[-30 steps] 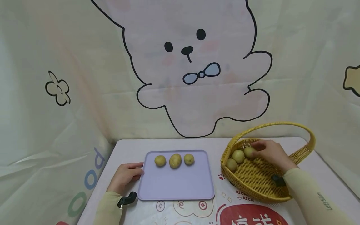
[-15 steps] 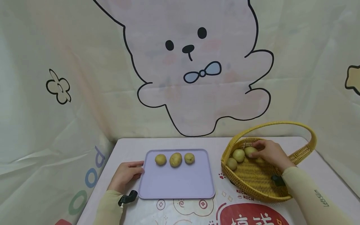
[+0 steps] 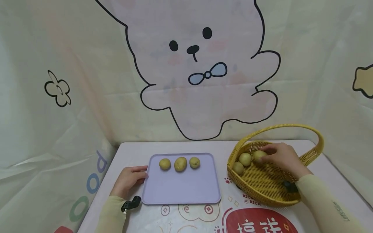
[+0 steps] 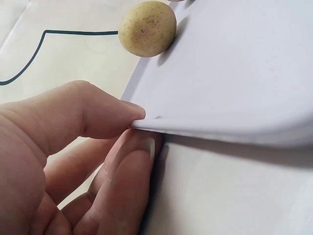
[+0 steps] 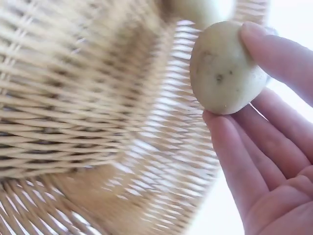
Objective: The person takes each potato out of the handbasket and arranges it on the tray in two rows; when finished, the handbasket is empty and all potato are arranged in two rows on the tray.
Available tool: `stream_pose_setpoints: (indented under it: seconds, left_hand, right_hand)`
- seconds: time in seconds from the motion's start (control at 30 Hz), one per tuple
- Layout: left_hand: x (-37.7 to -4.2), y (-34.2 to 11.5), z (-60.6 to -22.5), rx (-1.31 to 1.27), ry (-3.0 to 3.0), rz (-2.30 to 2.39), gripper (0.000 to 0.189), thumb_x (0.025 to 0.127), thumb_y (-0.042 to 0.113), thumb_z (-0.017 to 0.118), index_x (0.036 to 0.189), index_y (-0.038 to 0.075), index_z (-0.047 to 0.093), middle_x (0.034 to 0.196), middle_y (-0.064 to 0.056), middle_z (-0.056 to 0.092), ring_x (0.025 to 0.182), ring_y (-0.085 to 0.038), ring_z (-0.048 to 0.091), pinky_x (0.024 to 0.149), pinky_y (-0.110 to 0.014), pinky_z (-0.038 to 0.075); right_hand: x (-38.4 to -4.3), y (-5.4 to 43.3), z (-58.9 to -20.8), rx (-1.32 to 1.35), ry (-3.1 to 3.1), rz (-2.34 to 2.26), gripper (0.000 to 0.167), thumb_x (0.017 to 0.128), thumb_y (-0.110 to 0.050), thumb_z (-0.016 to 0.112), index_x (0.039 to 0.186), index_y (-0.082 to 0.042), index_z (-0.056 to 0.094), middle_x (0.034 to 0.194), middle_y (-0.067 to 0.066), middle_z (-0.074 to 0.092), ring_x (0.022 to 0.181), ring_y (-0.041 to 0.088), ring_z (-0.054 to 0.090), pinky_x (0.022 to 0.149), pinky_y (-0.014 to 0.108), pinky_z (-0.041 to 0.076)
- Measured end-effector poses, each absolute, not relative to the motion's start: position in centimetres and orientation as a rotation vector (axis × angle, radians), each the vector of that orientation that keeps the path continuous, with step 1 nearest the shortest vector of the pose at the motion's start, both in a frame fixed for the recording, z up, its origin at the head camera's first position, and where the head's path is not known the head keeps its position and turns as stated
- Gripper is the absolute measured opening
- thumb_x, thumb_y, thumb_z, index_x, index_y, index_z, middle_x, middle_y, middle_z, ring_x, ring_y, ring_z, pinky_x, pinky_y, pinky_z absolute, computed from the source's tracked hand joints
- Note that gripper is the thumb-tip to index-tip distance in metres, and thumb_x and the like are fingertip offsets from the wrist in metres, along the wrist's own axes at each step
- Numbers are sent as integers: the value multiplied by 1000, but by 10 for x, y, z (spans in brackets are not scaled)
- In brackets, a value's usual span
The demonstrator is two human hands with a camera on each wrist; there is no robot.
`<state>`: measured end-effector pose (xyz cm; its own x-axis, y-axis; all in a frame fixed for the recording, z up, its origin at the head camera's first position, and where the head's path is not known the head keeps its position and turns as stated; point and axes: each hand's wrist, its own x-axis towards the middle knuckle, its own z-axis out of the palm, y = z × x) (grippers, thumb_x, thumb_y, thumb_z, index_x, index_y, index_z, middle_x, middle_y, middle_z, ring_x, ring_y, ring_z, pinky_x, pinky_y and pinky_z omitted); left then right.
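My right hand (image 3: 284, 158) reaches into a yellow woven basket (image 3: 266, 186) and holds a potato (image 5: 222, 73) between thumb and fingertips. Two more potatoes, one near the middle (image 3: 245, 159) and one at the basket's left side (image 3: 238, 168), lie in the basket. My left hand (image 3: 128, 181) pinches the left rim of a pale purple tray (image 3: 180, 191), thumb on top and fingers below, as the left wrist view shows. On the tray, three potatoes stand in a row along the far side: left (image 3: 164, 164), middle (image 3: 180, 164) and right (image 3: 194, 162).
The basket's tall handle (image 3: 287, 125) arches over its far side and my right hand. Both stand on a white table (image 3: 134, 147) with a printed cover (image 3: 198, 215). A curtain (image 3: 204, 106) with a cartoon bear hangs behind the table.
The held potato has shifted slightly right and up relative to the basket, with my right hand. My left hand stays at the tray's rim. The head view has shifted a little.
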<state>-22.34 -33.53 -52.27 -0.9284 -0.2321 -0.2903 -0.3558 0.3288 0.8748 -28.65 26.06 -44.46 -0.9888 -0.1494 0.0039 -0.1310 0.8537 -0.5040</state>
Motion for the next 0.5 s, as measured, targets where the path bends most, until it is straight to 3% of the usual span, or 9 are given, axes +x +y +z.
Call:
stream_pose_setpoints:
  seconds: [0.13,0.23,0.37,0.5]
  left_hand:
    - [-223,-340,-522,-544,2475,1672,49,86,13,84,134,7,77,136,-16,75,92,-9,71,78,-22,60]
    - [-222,-340,-522,-542,2470,1683,48,86,13,85,133,6,77,134,-15,76,91,-9,71,78,-21,60]
    - [-222,-339,-522,-549,2453,1708,47,85,12,85,131,6,78,132,-14,77,90,-9,71,78,-21,60]
    - [-222,-338,-523,-548,2461,1716,45,85,11,84,130,8,80,131,-14,77,90,-10,71,78,-23,60]
  right_hand:
    - [-266,249,-424,-211,2987,-846,68,88,-58,85,136,-11,75,132,20,77,129,48,65,99,67,49]
    - [-242,240,-414,-196,2988,-867,72,87,-62,84,137,-12,75,129,19,78,123,44,70,97,64,54]
    - [-213,223,-409,-187,2984,-914,67,83,-61,88,131,-15,79,122,14,80,109,31,77,82,39,63]
    - [-193,204,-410,-172,2929,-988,62,80,-57,91,128,-18,81,119,10,82,102,21,80,74,22,59]
